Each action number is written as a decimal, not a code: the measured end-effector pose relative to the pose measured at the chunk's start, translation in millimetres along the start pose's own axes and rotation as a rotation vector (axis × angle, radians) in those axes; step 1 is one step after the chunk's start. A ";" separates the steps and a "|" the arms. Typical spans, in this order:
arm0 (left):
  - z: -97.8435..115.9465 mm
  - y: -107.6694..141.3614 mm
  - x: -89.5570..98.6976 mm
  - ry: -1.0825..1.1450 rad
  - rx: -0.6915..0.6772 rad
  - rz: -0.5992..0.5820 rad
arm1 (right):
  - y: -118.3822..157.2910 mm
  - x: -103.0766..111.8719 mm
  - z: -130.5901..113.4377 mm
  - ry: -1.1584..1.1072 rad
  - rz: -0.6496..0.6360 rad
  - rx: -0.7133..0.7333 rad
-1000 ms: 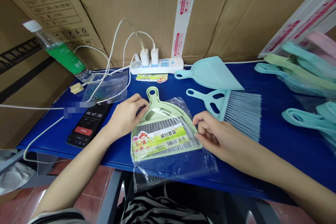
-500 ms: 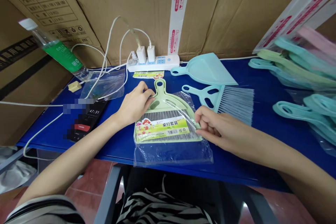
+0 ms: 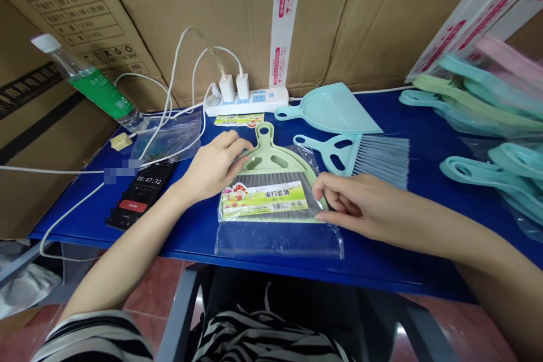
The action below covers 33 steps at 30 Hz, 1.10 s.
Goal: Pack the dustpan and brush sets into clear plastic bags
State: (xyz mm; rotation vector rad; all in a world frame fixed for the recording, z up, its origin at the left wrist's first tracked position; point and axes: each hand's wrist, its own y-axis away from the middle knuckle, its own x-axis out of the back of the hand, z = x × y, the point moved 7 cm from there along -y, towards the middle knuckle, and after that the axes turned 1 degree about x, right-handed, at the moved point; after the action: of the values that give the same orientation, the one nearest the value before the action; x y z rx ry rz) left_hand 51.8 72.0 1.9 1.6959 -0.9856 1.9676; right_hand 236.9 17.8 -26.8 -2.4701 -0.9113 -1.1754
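Note:
A green brush and dustpan set lies nested on the blue table, its handle pointing away from me, in a clear plastic bag. A yellow-green label card rests over the bristles. My left hand has its fingers curled at the set's upper left edge. On the right edge, my right hand pinches the rim of the set or the bag. Just behind lie a light blue dustpan and a light blue brush, both unwrapped.
Bagged brush sets are piled at the right. A white power strip with cables stands along the cardboard. At the left are a green-labelled bottle, a phone and a flat clear bag. Another label lies before the strip.
The green set has moved slightly away from me and more of its handle end shows. The bag film over it lies lower. Both hands remain at its edges.

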 end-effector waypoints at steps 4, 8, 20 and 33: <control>31.3 13.0 11.7 0.152 -0.270 0.038 | -0.9 -2.9 -9.9 0.080 0.024 0.097; 64.2 23.5 10.2 0.208 -0.495 -0.016 | -0.8 -6.2 -14.5 0.141 0.052 0.167; 82.0 33.8 1.4 -0.093 -0.581 0.069 | 0.3 -5.3 -16.0 0.211 0.098 0.208; 83.9 34.1 -3.0 -0.167 -0.575 0.041 | 2.8 1.0 -22.2 0.137 0.103 0.222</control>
State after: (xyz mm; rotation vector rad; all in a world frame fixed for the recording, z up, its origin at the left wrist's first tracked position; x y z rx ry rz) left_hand 89.2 -10.1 -7.2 1.5205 -1.4799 1.3830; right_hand 225.7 5.7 -11.8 -2.2049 -0.8188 -1.1269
